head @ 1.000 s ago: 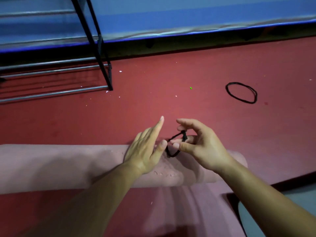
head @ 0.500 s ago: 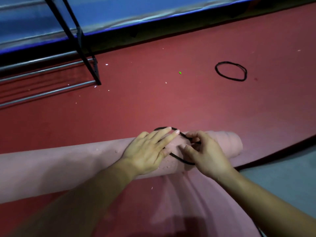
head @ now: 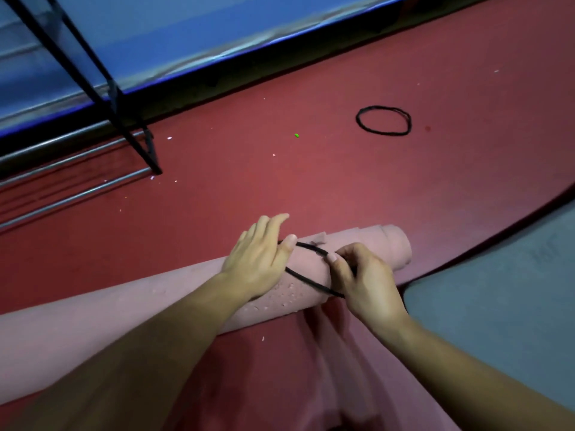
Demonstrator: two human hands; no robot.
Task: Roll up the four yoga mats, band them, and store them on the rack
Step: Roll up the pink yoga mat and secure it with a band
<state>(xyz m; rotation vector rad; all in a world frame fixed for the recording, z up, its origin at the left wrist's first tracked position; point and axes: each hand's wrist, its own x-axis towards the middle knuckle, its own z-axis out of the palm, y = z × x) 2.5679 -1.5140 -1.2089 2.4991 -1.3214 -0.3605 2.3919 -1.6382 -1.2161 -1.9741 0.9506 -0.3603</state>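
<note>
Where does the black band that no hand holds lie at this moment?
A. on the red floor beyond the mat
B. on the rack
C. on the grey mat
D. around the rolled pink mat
A: the loose band lies flat on the red floor beyond the rolled pink mat, apart from the left hand and from the right hand, which pinches the other band.
</note>
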